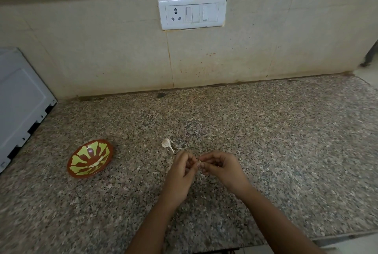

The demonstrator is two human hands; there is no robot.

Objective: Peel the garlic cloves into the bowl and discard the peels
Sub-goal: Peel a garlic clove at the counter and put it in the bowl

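My left hand (181,174) and my right hand (219,168) meet over the middle of the granite counter (266,141). Both sets of fingertips pinch one small garlic cloth-white clove (198,161) between them; most of it is hidden by the fingers. A brown bowl with a green pattern (78,168) sits to the left, holding a few pale peeled cloves (96,163). A white remnant of the garlic bulb with its stem (167,144) lies on the counter just beyond my left hand.
A white appliance (20,102) stands at the far left against the wall. A switch and socket plate (192,12) is on the tiled wall behind. The counter's front edge runs along the bottom right.
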